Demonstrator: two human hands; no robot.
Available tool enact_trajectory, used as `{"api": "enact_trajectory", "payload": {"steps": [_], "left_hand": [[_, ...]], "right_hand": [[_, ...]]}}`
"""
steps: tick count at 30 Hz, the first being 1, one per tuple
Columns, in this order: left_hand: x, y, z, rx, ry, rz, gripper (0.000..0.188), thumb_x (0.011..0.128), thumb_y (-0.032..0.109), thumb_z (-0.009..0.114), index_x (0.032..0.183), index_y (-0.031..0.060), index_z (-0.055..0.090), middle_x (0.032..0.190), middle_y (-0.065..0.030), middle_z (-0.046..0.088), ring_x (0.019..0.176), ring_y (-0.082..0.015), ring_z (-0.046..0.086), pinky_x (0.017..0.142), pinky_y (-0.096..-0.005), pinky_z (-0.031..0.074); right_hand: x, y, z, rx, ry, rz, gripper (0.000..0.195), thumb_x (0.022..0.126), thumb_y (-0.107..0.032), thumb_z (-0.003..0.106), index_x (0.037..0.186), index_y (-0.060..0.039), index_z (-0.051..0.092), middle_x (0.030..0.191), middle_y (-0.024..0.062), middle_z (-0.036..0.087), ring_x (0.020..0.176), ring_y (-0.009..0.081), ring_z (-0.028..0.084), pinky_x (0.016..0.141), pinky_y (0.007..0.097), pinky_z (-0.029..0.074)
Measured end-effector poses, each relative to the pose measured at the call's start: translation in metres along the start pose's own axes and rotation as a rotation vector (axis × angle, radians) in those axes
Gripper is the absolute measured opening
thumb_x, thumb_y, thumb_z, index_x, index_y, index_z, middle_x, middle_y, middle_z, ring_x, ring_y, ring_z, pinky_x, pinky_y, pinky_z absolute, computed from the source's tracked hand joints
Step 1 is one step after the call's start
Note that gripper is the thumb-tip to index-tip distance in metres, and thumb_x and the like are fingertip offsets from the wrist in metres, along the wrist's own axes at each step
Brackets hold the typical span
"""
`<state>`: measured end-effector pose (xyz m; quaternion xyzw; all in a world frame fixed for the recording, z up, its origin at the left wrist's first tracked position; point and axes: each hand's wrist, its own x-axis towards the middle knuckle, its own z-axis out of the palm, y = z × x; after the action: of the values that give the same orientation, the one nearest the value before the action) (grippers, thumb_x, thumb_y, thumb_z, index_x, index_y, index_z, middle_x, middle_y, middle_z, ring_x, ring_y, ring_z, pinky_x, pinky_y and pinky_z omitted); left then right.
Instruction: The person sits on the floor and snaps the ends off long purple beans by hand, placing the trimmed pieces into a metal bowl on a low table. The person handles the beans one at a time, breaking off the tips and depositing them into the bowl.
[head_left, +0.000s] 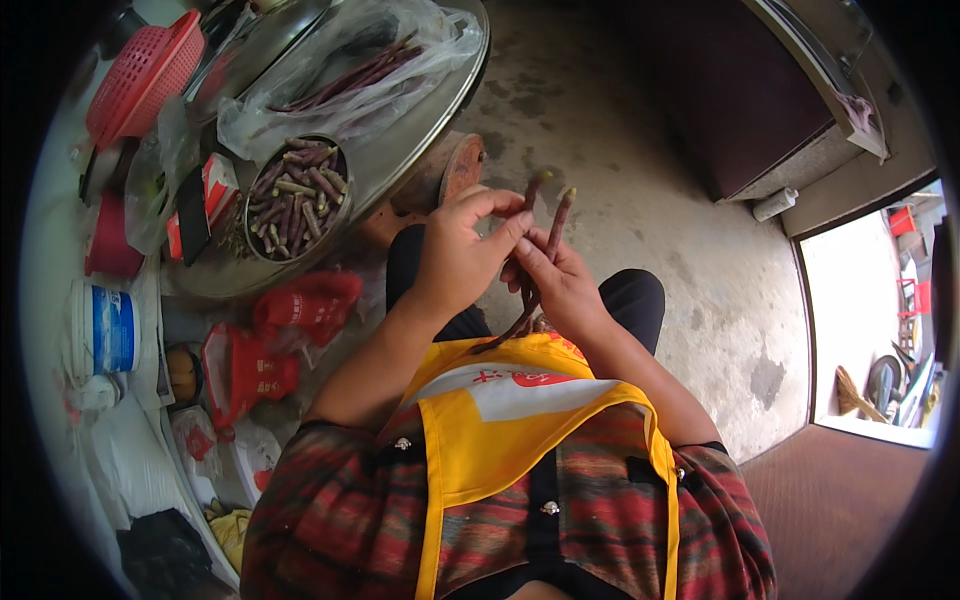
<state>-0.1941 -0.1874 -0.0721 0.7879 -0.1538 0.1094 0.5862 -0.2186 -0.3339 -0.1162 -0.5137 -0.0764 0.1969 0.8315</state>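
Note:
Above my yellow apron (480, 442) both hands are close together. My left hand (469, 240) pinches a purple-brown plant stem (534, 189) between thumb and fingers. Another long stem (559, 225) with a pale green tip is in my right hand (559, 277), its lower part hanging toward the apron. Whether the two pieces are joined is hidden by the fingers. On the round metal table to the left, a round metal bowl (349, 180) holds many short cut stem pieces (296, 199). Longer whole stems (360, 75) lie on a clear plastic bag (247, 120) behind it.
The round table's rim (442, 112) curves at upper left. A pink plastic colander (154, 82), a dark phone-like object (193, 217) and a white-and-blue bucket (112, 330) stand farther left. Red plastic bags (247, 375) lie below the table edge. A dark purple panel (720, 90) is at upper right.

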Motion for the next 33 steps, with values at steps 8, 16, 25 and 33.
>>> {"api": "enact_trajectory", "payload": {"steps": [8, 16, 25, 33], "left_hand": [[0.009, -0.020, -0.007, -0.394, 0.170, -0.168, 0.021, 0.088, 0.014, 0.067, 0.101, -0.0028, 0.066, 0.094, -0.0056, 0.068, 0.086, -0.0100, 0.061, 0.078, -0.0249, 0.049], [-0.023, -0.031, -0.004, -0.116, -0.127, -0.123, 0.022, 0.090, 0.016, 0.063, 0.103, -0.0012, 0.066, 0.097, -0.0085, 0.066, 0.089, -0.0163, 0.063, 0.077, -0.0274, 0.048], [-0.030, -0.031, 0.008, -0.157, -0.297, -0.139, 0.020, 0.081, 0.003, 0.070, 0.100, -0.0002, 0.067, 0.096, -0.0074, 0.068, 0.090, -0.0145, 0.064, 0.079, -0.0280, 0.051], [-0.037, -0.036, 0.013, -0.362, -0.331, -0.392, 0.018, 0.087, 0.005, 0.065, 0.103, -0.0021, 0.066, 0.087, -0.0036, 0.068, 0.082, -0.0092, 0.063, 0.073, -0.0223, 0.051]], "right_hand": [[0.002, 0.003, -0.004, -0.092, -0.003, -0.034, 0.030, 0.101, -0.022, 0.046, 0.118, 0.0004, 0.056, 0.099, 0.0069, 0.066, 0.090, 0.0116, 0.060, 0.083, 0.0260, 0.047], [0.006, -0.021, -0.011, -0.032, 0.184, -0.158, 0.027, 0.100, -0.021, 0.045, 0.117, -0.0019, 0.055, 0.117, 0.0130, 0.062, 0.114, 0.0205, 0.057, 0.099, 0.0353, 0.043], [0.005, -0.029, -0.002, -0.029, 0.219, -0.117, 0.028, 0.100, -0.021, 0.044, 0.118, -0.0035, 0.055, 0.122, 0.0137, 0.060, 0.114, 0.0209, 0.056, 0.099, 0.0357, 0.043], [0.003, -0.030, -0.007, 0.116, 0.185, -0.146, 0.029, 0.101, -0.022, 0.043, 0.118, -0.0010, 0.053, 0.121, 0.0175, 0.060, 0.113, 0.0226, 0.057, 0.096, 0.0348, 0.047]]}}
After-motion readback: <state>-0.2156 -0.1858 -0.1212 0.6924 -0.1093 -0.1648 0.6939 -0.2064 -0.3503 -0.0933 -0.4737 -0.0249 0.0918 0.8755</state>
